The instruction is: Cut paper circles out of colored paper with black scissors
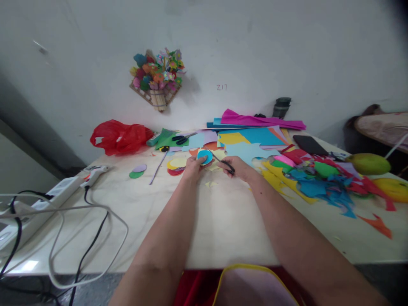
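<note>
My left hand pinches a blue paper circle with its thumb on top, and paler paper shows around the circle's edge. In my right hand is a pair of scissors with dark handles, its blades pointing at the circle's right edge. Whether the blades touch the paper I cannot tell. Left of my left hand lies a pile of yellow and red paper circles. Farther left are a purple and a green paper circle. Pale yellow scraps lie just below my hands.
Colored paper sheets spread behind my hands, with a second pair of scissors nearby. Cut scraps heap at right, near a dark phone-like slab and yellow fruit. A red plastic bag and power strip with cables stand left.
</note>
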